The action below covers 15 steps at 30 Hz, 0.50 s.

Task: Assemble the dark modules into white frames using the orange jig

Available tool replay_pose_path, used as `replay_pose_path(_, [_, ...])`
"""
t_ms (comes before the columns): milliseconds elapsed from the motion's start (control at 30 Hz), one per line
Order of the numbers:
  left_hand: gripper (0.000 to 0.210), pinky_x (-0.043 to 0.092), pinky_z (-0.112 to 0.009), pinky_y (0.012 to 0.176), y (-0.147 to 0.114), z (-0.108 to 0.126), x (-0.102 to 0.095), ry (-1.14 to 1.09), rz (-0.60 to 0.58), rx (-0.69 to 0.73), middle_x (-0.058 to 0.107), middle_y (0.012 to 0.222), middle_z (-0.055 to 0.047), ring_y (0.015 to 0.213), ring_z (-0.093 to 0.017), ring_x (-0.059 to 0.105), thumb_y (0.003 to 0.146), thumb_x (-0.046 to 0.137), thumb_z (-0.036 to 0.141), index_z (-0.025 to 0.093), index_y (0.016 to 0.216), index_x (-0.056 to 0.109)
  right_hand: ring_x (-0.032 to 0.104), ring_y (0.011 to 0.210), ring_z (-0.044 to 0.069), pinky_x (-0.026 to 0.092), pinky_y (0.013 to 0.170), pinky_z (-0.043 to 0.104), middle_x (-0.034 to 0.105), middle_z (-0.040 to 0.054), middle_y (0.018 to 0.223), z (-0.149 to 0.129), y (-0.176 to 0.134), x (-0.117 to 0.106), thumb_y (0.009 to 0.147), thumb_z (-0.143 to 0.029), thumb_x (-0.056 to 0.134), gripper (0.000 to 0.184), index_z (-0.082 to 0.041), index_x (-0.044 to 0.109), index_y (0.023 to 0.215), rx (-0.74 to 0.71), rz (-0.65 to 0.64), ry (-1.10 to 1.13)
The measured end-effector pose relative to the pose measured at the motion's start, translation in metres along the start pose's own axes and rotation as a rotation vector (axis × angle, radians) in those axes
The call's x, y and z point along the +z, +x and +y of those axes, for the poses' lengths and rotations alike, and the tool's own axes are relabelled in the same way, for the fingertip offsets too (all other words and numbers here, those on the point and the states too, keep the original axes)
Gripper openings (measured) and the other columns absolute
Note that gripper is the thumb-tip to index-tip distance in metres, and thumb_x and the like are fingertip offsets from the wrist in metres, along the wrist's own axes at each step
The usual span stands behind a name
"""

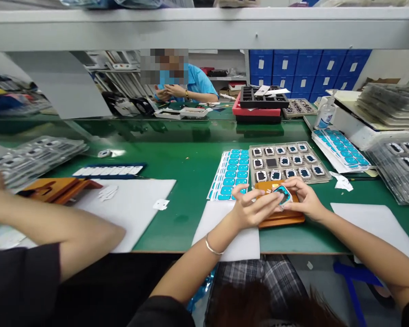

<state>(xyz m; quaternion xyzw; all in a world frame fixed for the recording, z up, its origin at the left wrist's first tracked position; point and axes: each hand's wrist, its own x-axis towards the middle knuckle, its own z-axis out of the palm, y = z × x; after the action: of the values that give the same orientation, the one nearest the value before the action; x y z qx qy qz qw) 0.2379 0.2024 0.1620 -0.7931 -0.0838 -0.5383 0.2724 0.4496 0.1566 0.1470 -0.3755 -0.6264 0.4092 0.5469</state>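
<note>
My right hand [305, 200] pinches a small rounded-square part [283, 195], dark in the middle with a teal and white border, between thumb and fingers. From the left, my left hand [254, 206] reaches over to the same part, its fingertips on the part's face and lower edge; the thumb is mostly hidden. Both hands are above an orange-brown fixture block [282, 220]. Just behind it lies a clear tray [323, 178] with rows of similar white-rimmed parts. Sheets of teal stickers [236, 175] lie to the tray's left.
White foam sheets [375, 227] lie at the bench front. A neighbour's arm [85, 227] rests at left by another orange fixture [51, 188]. Stacked trays [402, 168], more stickers [344, 147] and a pump bottle [325, 113] are at right. A co-worker [197, 81] sits opposite, beneath an overhead shelf [204, 34].
</note>
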Motion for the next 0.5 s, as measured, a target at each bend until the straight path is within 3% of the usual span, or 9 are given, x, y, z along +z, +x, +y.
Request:
replay_pose_path(267, [0.016, 0.032, -0.037, 0.096, -0.001, 0.004, 0.003, 0.006, -0.049, -0.010, 0.074, 0.102, 0.008, 0.094, -0.019, 0.045, 0.091, 0.068, 0.034, 0.040, 0.104, 0.072, 0.066, 0.097, 0.019, 0.053, 0.088, 0.033, 0.068, 0.0010, 0.102, -0.010, 0.004, -0.003, 0.058, -0.036, 0.097, 0.051, -0.027, 0.065, 0.097, 0.132, -0.041, 0.190])
replay_pose_path(400, [0.039, 0.029, -0.040, 0.096, -0.003, 0.003, 0.002, -0.065, -0.115, -0.157, 0.072, 0.103, 0.002, 0.099, -0.022, 0.044, 0.094, 0.058, 0.030, 0.036, 0.132, 0.058, 0.068, 0.090, 0.021, 0.054, 0.085, 0.036, 0.071, 0.0030, 0.103, -0.016, 0.007, -0.013, 0.057, -0.050, 0.095, 0.055, -0.026, 0.068, 0.098, 0.215, -0.062, 0.272])
replay_pose_path(500, [0.053, 0.027, -0.042, 0.094, -0.004, 0.001, 0.002, -0.053, -0.139, -0.257, 0.071, 0.105, -0.001, 0.100, -0.024, 0.044, 0.094, 0.052, 0.020, 0.032, 0.145, 0.046, 0.068, 0.097, 0.026, 0.049, 0.098, 0.044, 0.072, 0.0051, 0.106, -0.020, 0.011, -0.020, 0.053, -0.064, 0.091, 0.065, -0.026, 0.068, 0.101, 0.249, -0.048, 0.306])
